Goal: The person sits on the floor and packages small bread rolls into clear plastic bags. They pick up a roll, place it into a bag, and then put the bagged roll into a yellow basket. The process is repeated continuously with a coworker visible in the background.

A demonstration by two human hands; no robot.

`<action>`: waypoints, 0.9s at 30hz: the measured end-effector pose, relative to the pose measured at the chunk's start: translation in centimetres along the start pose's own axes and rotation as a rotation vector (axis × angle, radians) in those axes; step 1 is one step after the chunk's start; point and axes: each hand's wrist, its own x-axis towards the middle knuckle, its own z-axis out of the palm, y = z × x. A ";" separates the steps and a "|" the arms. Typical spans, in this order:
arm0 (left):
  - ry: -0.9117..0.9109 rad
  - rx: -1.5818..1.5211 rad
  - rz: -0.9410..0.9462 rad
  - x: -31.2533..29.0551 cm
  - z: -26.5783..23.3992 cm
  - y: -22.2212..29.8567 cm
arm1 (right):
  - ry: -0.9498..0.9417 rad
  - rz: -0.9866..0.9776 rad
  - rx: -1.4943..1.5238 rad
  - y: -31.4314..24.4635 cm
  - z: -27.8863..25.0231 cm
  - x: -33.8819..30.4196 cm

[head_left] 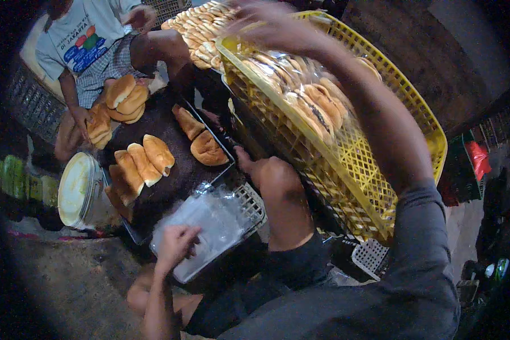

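My left hand (178,243) is over a stack of clear plastic bags (209,218) by my lap, its fingers curled in. Whether it pinches a bag is hidden. My right arm stretches across a yellow plastic crate (402,65), and the right hand (263,20), smeared by motion, is near the crate's far end, by a spread of many buns (201,28). Its fingers cannot be read. Inside the crate lie filled buns in clear bags (317,107), one showing a dark filling.
A dark tray (170,122) holds several golden bread rolls (144,161) and bread pieces (208,148). Left of it stands a round tub (76,190) with a pale lid. Across from me, a seated person (99,48) has one hand on stacked buns (127,99).
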 end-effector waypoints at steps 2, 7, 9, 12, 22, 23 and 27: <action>0.150 -0.760 0.396 0.2 -1.5 -1.7 | -0.230 -0.214 0.160 -6.8 8.7 0.8; 0.205 -1.236 0.660 2.2 -4.4 -0.4 | -0.111 -0.438 0.808 -11.9 20.0 -2.6; 0.233 -1.265 0.667 1.0 -5.2 -0.8 | 0.109 -0.401 0.953 -12.5 21.3 -4.1; 0.332 -1.290 0.628 1.3 -5.7 -0.9 | -0.050 0.374 1.179 -11.6 19.2 -8.7; 0.639 -1.302 0.154 3.5 -2.8 1.1 | 0.073 0.572 0.821 -7.9 19.6 -12.0; 0.705 -1.272 0.173 4.1 -2.6 -0.1 | 0.012 0.581 0.709 -7.9 20.2 -11.3; 1.116 -1.021 0.202 6.0 -5.8 -2.9 | 0.084 0.353 0.212 -4.2 24.2 -8.5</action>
